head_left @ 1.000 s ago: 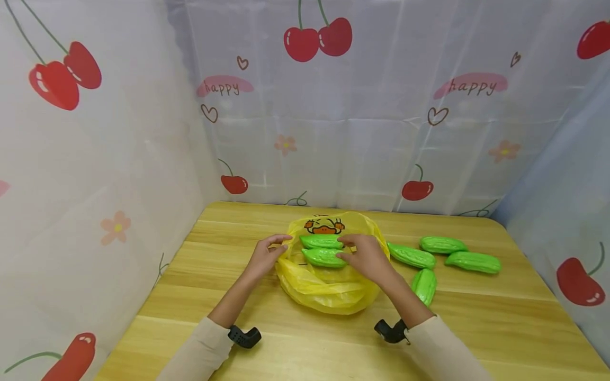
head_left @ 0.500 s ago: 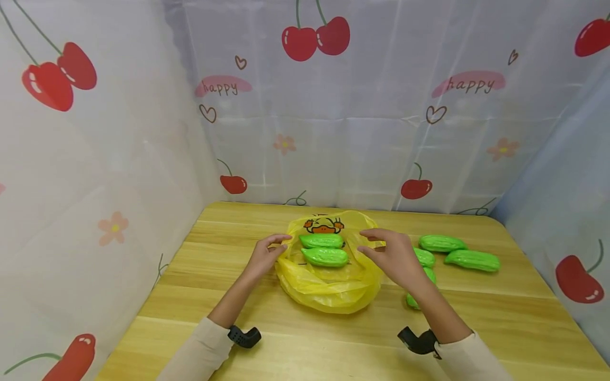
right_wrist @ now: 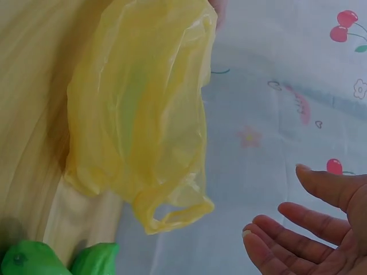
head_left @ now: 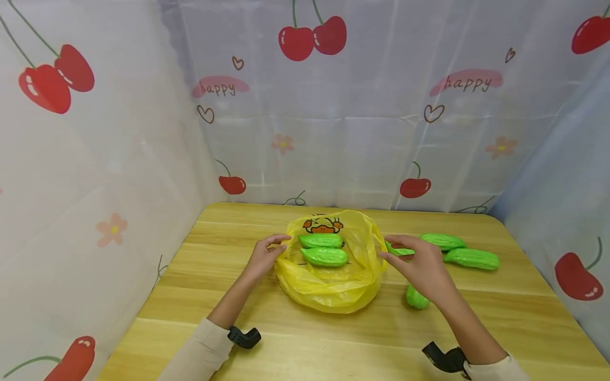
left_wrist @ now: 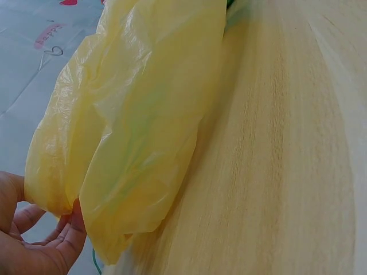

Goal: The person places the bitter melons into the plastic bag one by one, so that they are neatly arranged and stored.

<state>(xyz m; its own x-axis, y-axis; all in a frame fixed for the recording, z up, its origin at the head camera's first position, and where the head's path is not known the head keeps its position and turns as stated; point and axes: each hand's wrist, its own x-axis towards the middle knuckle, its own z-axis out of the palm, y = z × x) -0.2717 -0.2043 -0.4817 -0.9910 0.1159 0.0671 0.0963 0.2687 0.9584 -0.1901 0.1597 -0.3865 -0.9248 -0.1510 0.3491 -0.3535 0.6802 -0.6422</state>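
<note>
Left hand point(head_left: 264, 256): pinched the rim of the yellow bag point(head_left: 329, 296) nearest it, thumb against fingers; a slackened pinch would probably have let the thin film fold inward

Right hand point(head_left: 426, 267): had its fingers spread and thumb apart, holding nothing (the right wrist view showed this plainly)

Bag mouth: gaped between the hands, held by the left hand only; the side toward the right hand seemed likelier to sag or catch on anything brushing it

Bag handle point(right_wrist: 180, 217): hung as a loose loop, apart from the right hand; a stray finger could have hooked it and tugged the bag askew

Bagged gourds point(head_left: 325, 257): the two lay side by side inside the bag, to the right of the left hand; a hard pull by that hand could have rolled them together

Part-hidden gourd point(head_left: 398, 251): showed between the right hand's thumb and fingers in the head view; its glossy skin could have slipped from a shallow grip

Near gourd point(head_left: 418, 297): lay on the table point(head_left: 305, 349) below the right hand; a dropping wrist might have nudged it away

Far pair point(head_left: 472, 259): rested beyond the right hand, at less risk
</note>
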